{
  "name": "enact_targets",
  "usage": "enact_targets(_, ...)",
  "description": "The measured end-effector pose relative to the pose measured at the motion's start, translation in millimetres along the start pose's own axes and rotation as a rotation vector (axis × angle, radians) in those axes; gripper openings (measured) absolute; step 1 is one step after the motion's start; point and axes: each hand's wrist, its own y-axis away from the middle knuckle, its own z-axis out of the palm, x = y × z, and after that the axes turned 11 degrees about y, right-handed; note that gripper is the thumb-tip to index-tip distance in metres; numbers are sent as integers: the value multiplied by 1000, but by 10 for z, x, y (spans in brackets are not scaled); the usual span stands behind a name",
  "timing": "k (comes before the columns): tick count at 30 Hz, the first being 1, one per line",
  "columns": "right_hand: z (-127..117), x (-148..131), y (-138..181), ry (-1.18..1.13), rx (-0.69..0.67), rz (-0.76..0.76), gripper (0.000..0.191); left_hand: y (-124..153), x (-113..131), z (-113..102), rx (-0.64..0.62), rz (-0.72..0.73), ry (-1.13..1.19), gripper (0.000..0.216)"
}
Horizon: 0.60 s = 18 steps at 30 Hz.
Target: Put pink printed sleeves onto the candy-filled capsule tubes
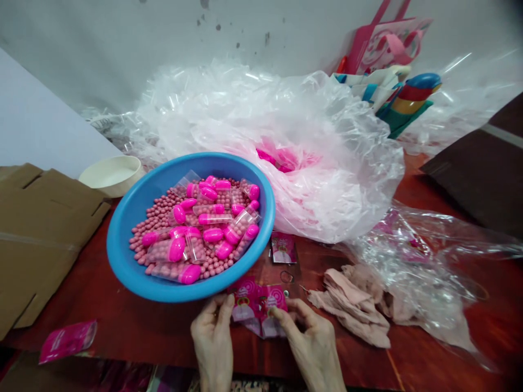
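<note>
Glossy pink packets (pixel 273 300), thin, flat and roughly rectangular, overlap at six o'clock in the view; I cannot tell whether they touch the red-brown bench (pixel 143 332). The left hand (pixel 213 332) has its grip closed to a pinch, thumb and forefinger at their left edge. The right hand (pixel 308 333) grips the right side, thumb pressed on the front, fingers curled behind.

From the packets, a smooth, round blue basin (pixel 167 292) sits toward ten o'clock, heaped with small matte beads (pixel 143 224) and clear tubes with rounded, bright pink ends (pixel 167 250). Crinkled, translucent plastic sheeting (pixel 327 201) billows at one o'clock; a soft, rumpled beige cloth (pixel 355 307) lies at three.
</note>
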Motion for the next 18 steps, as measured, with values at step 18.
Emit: enact_targets(18,-215,-239,43,-453,-216,5,27,340,320,291,-187,-196,379,35)
